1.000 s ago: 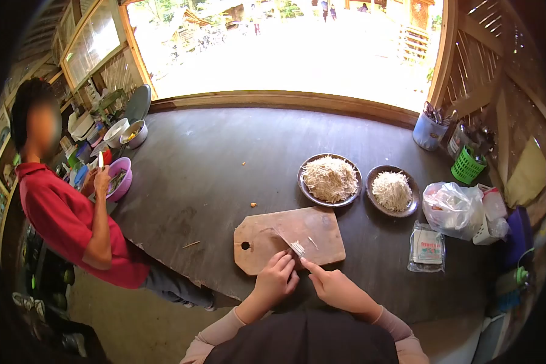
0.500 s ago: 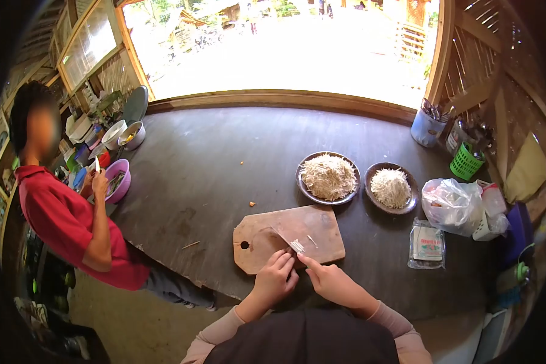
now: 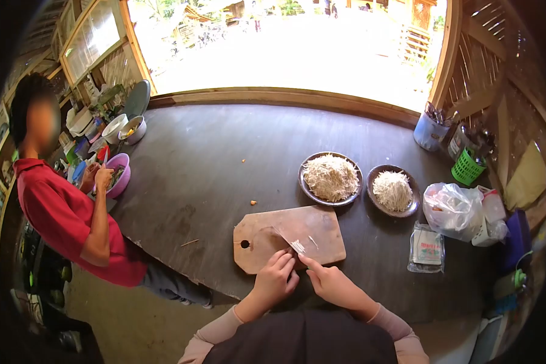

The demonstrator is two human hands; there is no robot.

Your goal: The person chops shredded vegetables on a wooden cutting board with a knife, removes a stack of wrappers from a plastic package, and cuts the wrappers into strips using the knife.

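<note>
A wooden cutting board (image 3: 267, 227) with a hole at its left end lies near the table's front edge. At its near edge my left hand (image 3: 276, 274) is closed, with fingers bent over something too small to make out. My right hand (image 3: 332, 283) is closed beside it, index finger stretched along a knife (image 3: 283, 236) whose thin blade points up and left over the board. Thin white strips (image 3: 298, 246) lie by the blade. Beyond the board stand a larger plate of pale shreds (image 3: 330, 178) and a smaller plate of pale shreds (image 3: 392, 191).
At the left a person in a red shirt (image 3: 73, 212) holds a knife over a purple bowl (image 3: 120, 176). On the right are a plastic bag (image 3: 454, 209), a wrapped packet (image 3: 427, 247), a green basket (image 3: 468, 167) and a blue utensil container (image 3: 431, 131).
My hands have stayed almost in place at the board's near edge. The person at the left has lowered their hands and tilted their knife. The view has shifted slightly.
</note>
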